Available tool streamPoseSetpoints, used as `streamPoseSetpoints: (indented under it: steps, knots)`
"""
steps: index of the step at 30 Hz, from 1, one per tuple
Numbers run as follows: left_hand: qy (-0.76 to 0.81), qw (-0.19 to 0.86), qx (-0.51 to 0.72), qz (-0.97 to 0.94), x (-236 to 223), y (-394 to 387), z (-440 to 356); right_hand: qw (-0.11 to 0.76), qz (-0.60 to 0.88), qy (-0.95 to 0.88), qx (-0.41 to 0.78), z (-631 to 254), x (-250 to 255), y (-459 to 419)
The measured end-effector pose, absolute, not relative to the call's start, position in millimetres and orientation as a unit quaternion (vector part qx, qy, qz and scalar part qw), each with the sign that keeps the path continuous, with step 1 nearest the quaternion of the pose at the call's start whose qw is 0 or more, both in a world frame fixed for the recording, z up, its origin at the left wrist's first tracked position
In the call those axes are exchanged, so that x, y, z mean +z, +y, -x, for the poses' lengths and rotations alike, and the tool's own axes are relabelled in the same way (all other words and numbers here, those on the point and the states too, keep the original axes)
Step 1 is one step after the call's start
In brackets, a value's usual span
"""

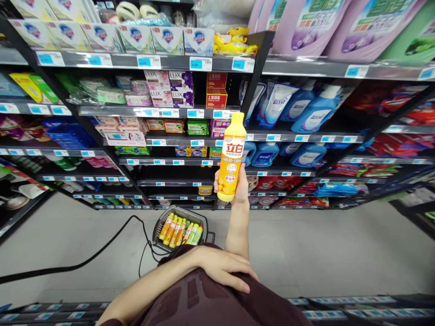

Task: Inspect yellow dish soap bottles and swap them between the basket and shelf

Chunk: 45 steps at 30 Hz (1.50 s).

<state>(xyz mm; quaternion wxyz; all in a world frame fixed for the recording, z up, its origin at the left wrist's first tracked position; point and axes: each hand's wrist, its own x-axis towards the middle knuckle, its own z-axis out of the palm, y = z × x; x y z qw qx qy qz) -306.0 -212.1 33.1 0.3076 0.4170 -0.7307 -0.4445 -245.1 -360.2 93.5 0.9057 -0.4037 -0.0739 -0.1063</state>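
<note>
My right hand [242, 184] holds up a yellow bottle of dish soap [232, 156] in front of the shelves, its label facing me and its cap at the top. The fingers wrap round the bottle's lower half from behind, so most of them are hidden. Across the front of my dark shirt lies my left hand [226, 267], fingers stretched out flat, holding nothing. Below and left of the bottle, a grey basket [158, 226] stands on the floor with several yellow and green-capped bottles [176, 232] lying side by side in it.
Ahead, shelves carry soap boxes [170, 88], blue detergent bottles [314, 111] and large purple jugs [307, 29]. A yellow tub [205, 190] sits on a low shelf. A black cable [84, 262] runs from the left past the basket. Shelf edges also line the bottom of view.
</note>
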Motion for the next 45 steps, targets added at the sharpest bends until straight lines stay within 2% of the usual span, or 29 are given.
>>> streamPoseSetpoints:
  steps: [6,12,15,18,21,23,24,28,31,33,38,45]
  knots:
    - [-0.727,0.298,-0.447,-0.429,36,-210,305,0.884,0.425,-0.067,-0.184,244,90,-360]
    - [-0.734,0.304,-0.435,-0.425,38,-209,307,0.797,0.497,0.007,-0.344,240,95,-341]
    - [-0.723,0.349,-0.393,-0.448,40,-199,309,0.754,0.518,0.059,-0.4,237,99,-329]
    - [-0.647,0.481,-0.254,-0.535,39,-186,302,0.723,0.546,0.076,-0.416,239,101,-324]
    - [-0.421,0.661,0.011,-0.621,38,-179,282,0.707,0.566,0.069,-0.417,243,103,-323]
    - [-0.271,0.722,0.155,-0.617,39,-181,268,0.714,0.57,0.058,-0.403,244,103,-322]
    - [-0.232,0.733,0.177,-0.614,41,-184,262,0.719,0.571,0.052,-0.393,244,103,-321]
    - [-0.24,0.741,0.039,-0.626,50,-197,253,0.72,0.579,0.028,-0.381,242,101,-313]
    - [-0.217,0.755,-0.009,-0.619,52,-201,260,0.732,0.559,0.018,-0.39,241,104,-307]
    - [-0.203,0.773,-0.049,-0.599,49,-200,269,0.781,0.512,-0.012,-0.358,241,107,-307]
    - [-0.199,0.795,-0.182,-0.544,27,-190,293,0.896,0.399,-0.06,-0.187,241,116,-320]
    - [-0.2,0.735,-0.206,-0.614,14,-184,297,0.938,0.286,-0.089,-0.177,236,109,-344]
